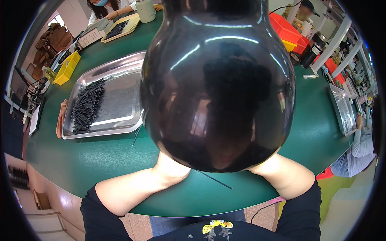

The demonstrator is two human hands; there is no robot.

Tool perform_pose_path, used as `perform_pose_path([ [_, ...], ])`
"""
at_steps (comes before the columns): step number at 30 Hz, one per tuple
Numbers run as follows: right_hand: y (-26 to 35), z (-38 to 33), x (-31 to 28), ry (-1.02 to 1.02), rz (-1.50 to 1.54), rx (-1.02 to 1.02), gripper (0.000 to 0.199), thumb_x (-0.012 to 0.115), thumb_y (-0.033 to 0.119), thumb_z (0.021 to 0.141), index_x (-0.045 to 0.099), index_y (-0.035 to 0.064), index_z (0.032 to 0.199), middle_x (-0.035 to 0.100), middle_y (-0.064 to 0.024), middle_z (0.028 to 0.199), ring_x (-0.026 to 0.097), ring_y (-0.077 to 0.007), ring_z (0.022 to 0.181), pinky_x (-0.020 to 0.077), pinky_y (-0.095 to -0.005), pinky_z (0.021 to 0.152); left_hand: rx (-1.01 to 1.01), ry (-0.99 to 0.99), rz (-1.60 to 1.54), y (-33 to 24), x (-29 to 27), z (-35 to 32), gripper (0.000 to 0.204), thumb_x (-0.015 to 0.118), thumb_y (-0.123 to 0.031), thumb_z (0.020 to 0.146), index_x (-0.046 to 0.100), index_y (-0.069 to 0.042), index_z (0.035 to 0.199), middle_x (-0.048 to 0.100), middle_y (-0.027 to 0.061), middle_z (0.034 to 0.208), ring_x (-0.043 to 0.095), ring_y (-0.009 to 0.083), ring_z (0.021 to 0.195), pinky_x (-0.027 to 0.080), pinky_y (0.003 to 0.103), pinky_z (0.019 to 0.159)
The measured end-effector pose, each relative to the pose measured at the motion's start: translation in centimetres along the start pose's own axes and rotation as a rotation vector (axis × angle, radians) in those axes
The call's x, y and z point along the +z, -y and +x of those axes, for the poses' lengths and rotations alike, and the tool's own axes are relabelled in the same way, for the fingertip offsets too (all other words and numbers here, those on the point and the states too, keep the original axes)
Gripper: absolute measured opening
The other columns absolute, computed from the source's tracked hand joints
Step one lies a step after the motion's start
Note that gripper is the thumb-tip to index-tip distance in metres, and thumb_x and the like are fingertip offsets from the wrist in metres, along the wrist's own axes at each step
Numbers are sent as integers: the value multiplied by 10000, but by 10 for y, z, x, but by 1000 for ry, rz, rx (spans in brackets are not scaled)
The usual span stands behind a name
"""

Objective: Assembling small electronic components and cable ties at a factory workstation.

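Observation:
A large glossy black rounded lamp-like housing (pixel 219 88) fills the middle of the view and covers most of both my hands. Only the wrist end of my left hand (pixel 173 168) shows at its lower left edge. On the other side, the wrist of my right hand (pixel 265 164) goes under its lower right edge. The fingers of both hands are hidden, and so is anything they hold. A thin black rod (pixel 215 180) sticks out below the housing, near my left wrist. Another thin black piece (pixel 136 136) lies by the tray's corner.
To the left, a metal tray (pixel 120 82) holds a pile of thin black rods (pixel 87 105). Yellow bins (pixel 67 67) and a cream tray (pixel 130 27) stand farther back, near another person. Red bins (pixel 283 29) and a metal tray (pixel 341 106) are on the right.

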State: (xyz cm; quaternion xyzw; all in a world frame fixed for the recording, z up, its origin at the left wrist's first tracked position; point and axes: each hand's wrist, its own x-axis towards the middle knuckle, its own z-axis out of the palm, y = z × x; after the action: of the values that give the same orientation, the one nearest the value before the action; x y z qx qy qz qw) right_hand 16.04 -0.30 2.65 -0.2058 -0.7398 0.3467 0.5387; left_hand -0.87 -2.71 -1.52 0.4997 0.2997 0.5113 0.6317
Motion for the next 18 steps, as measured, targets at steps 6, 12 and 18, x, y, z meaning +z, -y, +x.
perform_pose_path([
  [6,1,-2,8,-54,98,228,64,516,-49,653,565,-23,685,575,-76,609,560,-187,542,443,-269,517,97,97,316,-8,4,1,115,582,45,713,575,36,827,599,93,782,569,148,691,464,274,613],
  [12,-13,-5,3,64,659,201,148,458,-41,745,531,-48,874,589,-96,755,569,-171,643,458,-270,585,107,100,276,2,-1,0,133,567,48,717,576,23,847,600,94,786,573,162,707,467,275,622],
  [18,-8,-3,22,-418,277,362,233,490,-6,768,510,-63,993,576,-103,916,553,-162,839,451,-287,735,-35,94,324,-10,-3,6,154,583,16,730,600,21,883,624,102,839,595,167,766,480,276,687],
])
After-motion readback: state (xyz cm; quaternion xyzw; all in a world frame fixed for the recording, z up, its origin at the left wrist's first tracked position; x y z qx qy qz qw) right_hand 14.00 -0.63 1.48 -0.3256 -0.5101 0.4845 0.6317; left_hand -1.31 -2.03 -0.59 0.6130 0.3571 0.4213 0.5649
